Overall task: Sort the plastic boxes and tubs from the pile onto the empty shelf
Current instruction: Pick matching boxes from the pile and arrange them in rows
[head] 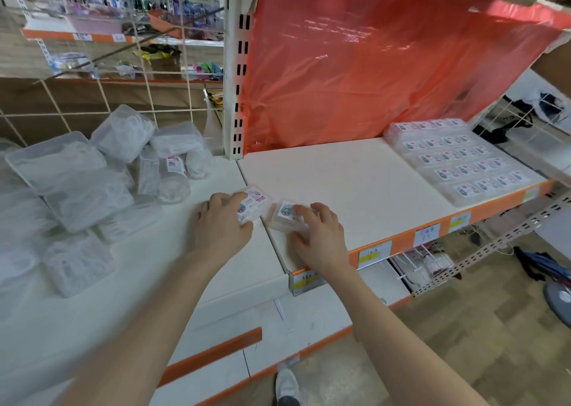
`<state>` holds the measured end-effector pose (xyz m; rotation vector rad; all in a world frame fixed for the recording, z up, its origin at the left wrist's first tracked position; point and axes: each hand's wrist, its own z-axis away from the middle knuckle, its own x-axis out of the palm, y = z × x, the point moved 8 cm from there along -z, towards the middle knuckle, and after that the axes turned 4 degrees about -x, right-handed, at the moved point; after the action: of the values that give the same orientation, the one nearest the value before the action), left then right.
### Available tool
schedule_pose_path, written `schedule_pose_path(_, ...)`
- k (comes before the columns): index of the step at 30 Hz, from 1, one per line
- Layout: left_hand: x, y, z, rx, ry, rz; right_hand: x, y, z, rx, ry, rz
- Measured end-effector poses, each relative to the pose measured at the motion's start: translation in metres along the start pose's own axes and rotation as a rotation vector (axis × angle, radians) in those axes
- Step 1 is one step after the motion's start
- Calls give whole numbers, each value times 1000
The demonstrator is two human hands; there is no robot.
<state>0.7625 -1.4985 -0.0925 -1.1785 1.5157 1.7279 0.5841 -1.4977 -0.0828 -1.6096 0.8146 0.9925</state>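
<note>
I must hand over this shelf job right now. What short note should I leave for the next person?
Left hand: grips the left box, by the seam next to the shelf.
Right hand: grips the right box, at the shelf's front left corner.
Done: rows of small boxes lie at the shelf's right end.
Left: place these two, then sort the pile of boxes and tubs on the left.

Pretty plain look tbh: bare arms [173, 306] running to a bare left hand [221, 223] and right hand [321, 238]. Down low there's one white sneaker [287, 384], darker grey at its near end.
</note>
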Motion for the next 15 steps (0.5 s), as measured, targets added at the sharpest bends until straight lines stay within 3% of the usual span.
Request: schedule_pose_path(15,-5,24,58,-73,85,70,-21,26,-15,-48,-43,2)
